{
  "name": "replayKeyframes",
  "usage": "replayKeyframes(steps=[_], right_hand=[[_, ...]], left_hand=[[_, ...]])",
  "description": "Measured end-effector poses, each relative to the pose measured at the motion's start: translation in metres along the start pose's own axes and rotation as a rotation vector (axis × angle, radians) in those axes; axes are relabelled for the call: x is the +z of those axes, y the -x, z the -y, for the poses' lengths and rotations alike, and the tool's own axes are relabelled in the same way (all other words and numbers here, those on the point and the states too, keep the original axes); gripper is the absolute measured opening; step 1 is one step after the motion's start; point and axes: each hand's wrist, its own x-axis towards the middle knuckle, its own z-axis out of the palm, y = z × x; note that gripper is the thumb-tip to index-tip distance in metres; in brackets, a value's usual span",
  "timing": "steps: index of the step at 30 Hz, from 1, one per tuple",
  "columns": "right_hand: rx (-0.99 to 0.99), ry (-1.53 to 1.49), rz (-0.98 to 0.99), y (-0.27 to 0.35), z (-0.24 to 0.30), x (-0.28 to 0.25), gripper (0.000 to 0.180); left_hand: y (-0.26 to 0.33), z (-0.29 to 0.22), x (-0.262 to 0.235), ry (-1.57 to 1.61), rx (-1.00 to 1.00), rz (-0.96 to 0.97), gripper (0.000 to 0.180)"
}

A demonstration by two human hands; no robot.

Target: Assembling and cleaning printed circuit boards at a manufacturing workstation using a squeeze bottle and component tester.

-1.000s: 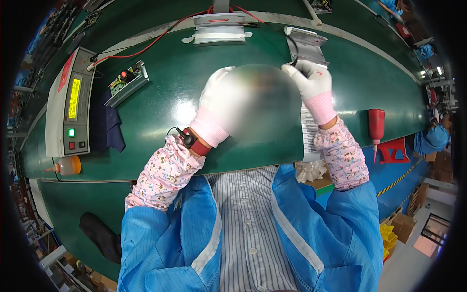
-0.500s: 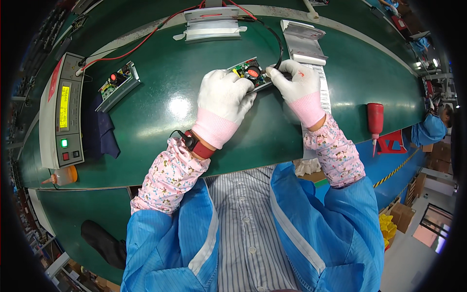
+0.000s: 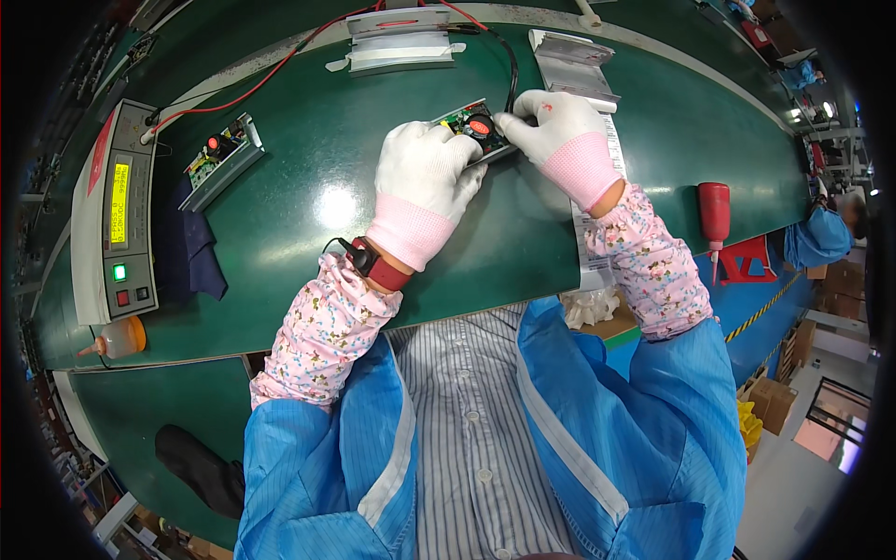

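In white gloves with pink cuffs, both my hands work over the green bench. My left hand is closed on the near left side of an open-frame power supply board, a circuit board in a metal channel with a round black part with a red top. At the board's right end, my right hand has its fingers pinched around the lower end of a black cable. The cable's tip is hidden by the fingers, so whether it touches the board cannot be made out.
A tester with a lit yellow display stands left, beside a second board and a dark blue cloth. Metal brackets lie at the back. A red bottle is right; an orange-capped bottle sits at the left edge.
My right hand has shifted slightly left and up with the cable, closer over the board's right end. My left hand keeps its hold on the board. The whole view has shifted a little.
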Motion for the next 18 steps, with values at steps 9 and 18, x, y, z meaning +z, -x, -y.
replayKeyframes(steps=[9,18], right_hand=[[0.037,-0.15,-0.11,0.014,-0.006,0.008,0.034],[0.077,-0.191,-0.129,0.018,-0.004,0.017,0.035]], left_hand=[[0.0,0.002,0.001,0.02,0.02,-0.025,0.014],[-0.002,0.002,0.001,0.012,0.006,-0.014,0.013]])
